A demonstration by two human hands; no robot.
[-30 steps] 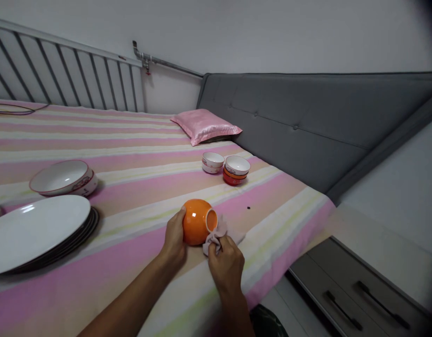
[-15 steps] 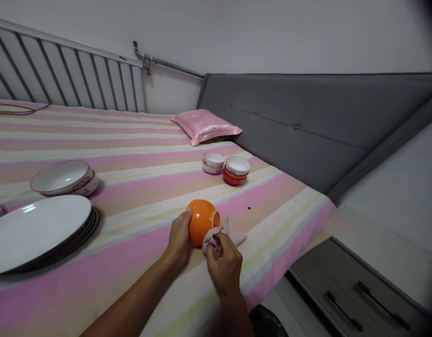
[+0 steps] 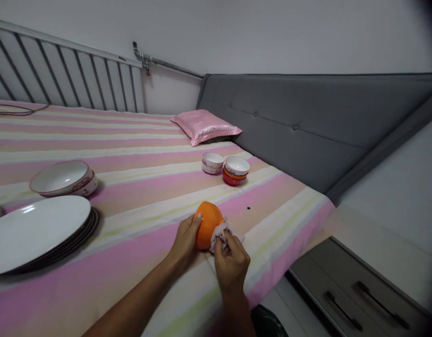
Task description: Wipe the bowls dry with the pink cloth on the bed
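The bowl [image 3: 206, 227] in your left hand [image 3: 185, 238] is plain orange on the outside, smooth and glossy. You have it tipped on its side, the rim toward your left and the base toward your right, so its inside is hidden from view. The cloth [image 3: 219, 232] is thin-looking and pale pinkish grey. It sits crumpled in the fingers of your right hand [image 3: 233, 262], bunched against the bowl's base end and covering part of it, with a loose end sticking out to the right past your fingers.
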